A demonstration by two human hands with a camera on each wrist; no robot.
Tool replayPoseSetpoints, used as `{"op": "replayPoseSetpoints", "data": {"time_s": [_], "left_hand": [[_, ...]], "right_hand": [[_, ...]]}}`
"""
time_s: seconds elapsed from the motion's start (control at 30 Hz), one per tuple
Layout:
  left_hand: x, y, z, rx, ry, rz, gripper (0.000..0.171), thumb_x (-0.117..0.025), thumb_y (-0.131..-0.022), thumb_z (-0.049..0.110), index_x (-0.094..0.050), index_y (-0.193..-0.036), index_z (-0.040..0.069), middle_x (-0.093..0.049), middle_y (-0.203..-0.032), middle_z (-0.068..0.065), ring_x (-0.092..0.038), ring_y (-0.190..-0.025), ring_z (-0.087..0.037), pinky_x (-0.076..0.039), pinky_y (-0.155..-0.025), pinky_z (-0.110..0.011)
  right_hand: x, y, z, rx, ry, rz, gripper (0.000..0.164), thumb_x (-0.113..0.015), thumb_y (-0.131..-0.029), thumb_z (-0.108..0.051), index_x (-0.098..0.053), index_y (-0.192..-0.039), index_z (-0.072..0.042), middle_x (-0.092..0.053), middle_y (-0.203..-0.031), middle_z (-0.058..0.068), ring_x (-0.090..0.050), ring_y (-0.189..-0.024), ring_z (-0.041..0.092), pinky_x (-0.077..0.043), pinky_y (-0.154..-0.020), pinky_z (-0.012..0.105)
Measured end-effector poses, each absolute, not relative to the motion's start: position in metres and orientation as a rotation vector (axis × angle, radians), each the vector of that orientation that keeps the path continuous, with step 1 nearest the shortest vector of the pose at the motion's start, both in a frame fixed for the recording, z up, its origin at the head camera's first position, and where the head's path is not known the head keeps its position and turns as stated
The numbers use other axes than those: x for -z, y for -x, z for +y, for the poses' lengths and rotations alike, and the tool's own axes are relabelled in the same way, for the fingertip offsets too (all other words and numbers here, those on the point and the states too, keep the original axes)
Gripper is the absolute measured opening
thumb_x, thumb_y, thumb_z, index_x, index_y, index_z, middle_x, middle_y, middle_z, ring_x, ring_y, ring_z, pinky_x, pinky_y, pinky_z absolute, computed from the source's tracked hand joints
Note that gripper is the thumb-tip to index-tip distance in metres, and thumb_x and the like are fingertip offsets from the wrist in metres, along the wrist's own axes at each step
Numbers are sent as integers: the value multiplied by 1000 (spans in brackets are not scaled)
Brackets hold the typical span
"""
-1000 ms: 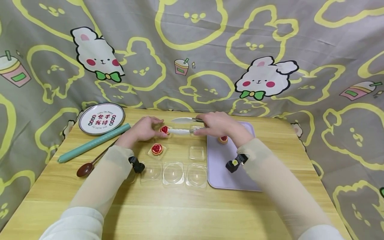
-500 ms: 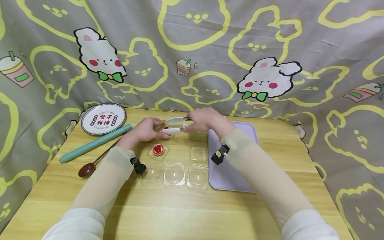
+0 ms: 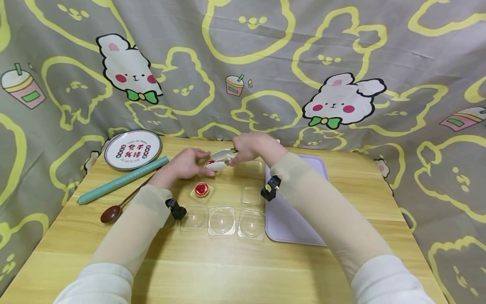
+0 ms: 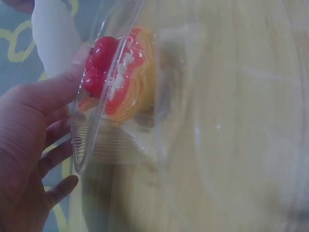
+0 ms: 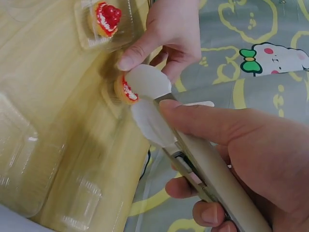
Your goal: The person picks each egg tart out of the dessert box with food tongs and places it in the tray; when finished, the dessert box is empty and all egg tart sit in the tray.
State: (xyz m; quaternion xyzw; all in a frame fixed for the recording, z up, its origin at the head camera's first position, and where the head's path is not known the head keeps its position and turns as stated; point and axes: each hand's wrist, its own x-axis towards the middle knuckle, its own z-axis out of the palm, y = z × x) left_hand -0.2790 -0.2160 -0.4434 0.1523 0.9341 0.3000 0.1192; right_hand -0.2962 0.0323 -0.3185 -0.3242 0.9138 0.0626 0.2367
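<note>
My right hand [image 3: 248, 147] grips a pair of tongs [image 5: 203, 169] with white scalloped tips. The tips are parted, right at a small red-topped tart [image 5: 127, 92] in the back row. My left hand [image 3: 186, 164] is at that tart's clear plastic box [image 5: 112, 99], thumb on the near side and fingers behind, holding it. Another tart [image 3: 201, 189], with shiny red fruit and white cream on a golden crust, sits in its own clear box [image 4: 120, 140] in front, large in the left wrist view. The tongs partly cover the back tart in the head view.
A lavender tray [image 3: 292, 228] lies at right under my forearm. Clear lids [image 3: 222, 220] line the front, with an open box [image 3: 251, 195] behind. At left are a lettered plate [image 3: 133, 150], a teal roll [image 3: 121, 181] and a brown spoon [image 3: 111, 214].
My right hand has moved left with the tongs, from over the tray side to the back tart. The tong tips have come closer together. My left hand has stayed in place.
</note>
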Motion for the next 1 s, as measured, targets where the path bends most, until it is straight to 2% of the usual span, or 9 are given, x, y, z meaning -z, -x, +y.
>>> {"op": "replayPoseSetpoints", "data": {"time_s": [0.23,0.47,0.7,1.0], "left_hand": [[441,278,-214,-882,-432,2721,91,-92,-81,48,-56,-152,4,-57,-152,-18,-46,-144,-38,-33,-122,-52],[439,278,-214,-866,-427,2721,90,-91,-82,49,-55,-153,5,-56,-151,-18,-46,-144,-38,-33,-122,-52],[437,278,-213,-860,-413,2728,91,-91,-82,50,-56,-153,6,-57,-152,-18,-47,-143,-38,-33,-121,-52],[440,278,-213,-898,-390,2717,92,-93,-80,49,-56,-153,6,-60,-148,-15,-55,-131,-30,-42,-114,-50]], "right_hand": [[325,292,23,-299,903,2545,47,-68,-98,-59,-66,-112,-15,-67,-109,-1,-65,-98,25,-54,-89,49],[332,290,32,-314,982,2582,48,-65,-101,-59,-67,-121,-15,-68,-111,0,-66,-97,24,-55,-91,51],[336,288,36,-303,1014,2617,48,-64,-101,-59,-67,-119,-15,-68,-106,1,-66,-92,25,-56,-87,50],[345,286,42,-291,1004,2677,52,-67,-99,-60,-66,-123,-14,-70,-107,0,-68,-94,26,-56,-86,49]]}}
